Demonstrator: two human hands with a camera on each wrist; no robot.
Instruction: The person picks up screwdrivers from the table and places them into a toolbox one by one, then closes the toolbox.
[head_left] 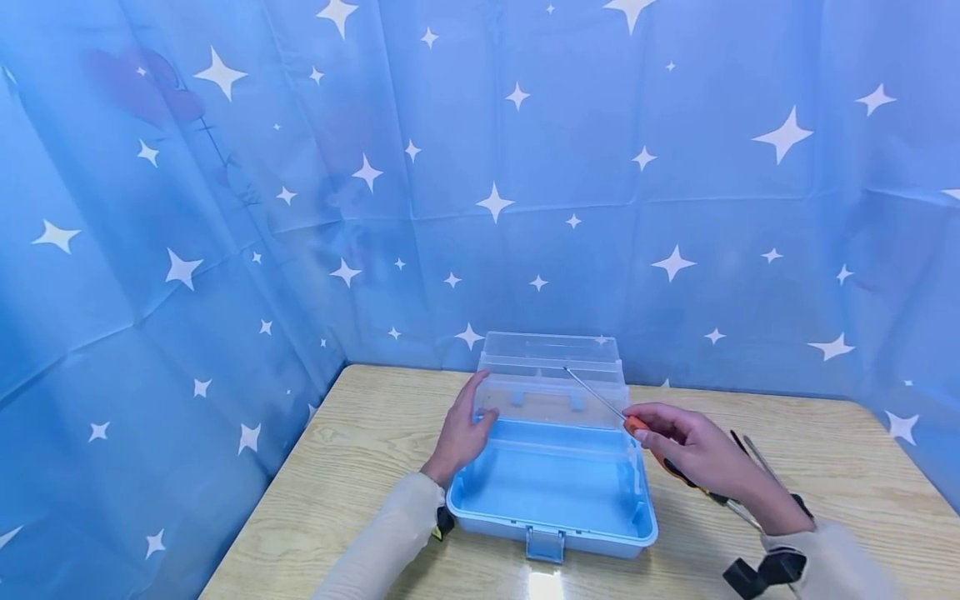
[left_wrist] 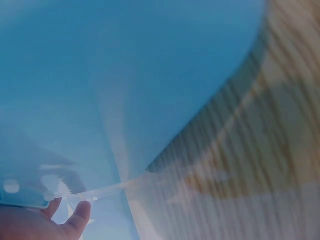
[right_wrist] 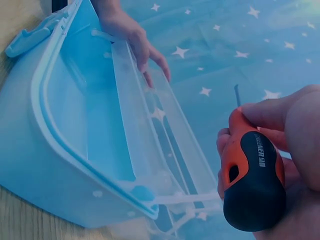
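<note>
A light-blue plastic toolbox (head_left: 555,528) stands on the table with its see-through lid (head_left: 549,367) raised at the back. No objects show on its blue floor, and its front latch (head_left: 545,546) hangs down. My left hand (head_left: 459,432) grips the lid's left side, thumb on the inner face; that edge also shows in the left wrist view. In my right hand (head_left: 703,450) is a screwdriver (right_wrist: 256,175) with an orange and black handle. Its thin metal shaft points up and to the left, over the right part of the lid in the head view.
On the wooden table (head_left: 847,475), right of the toolbox, several slim metal tools (head_left: 763,460) lie partly hidden behind my right hand and wrist. A blue curtain (head_left: 570,150) with white stars hangs along the back and left of the table.
</note>
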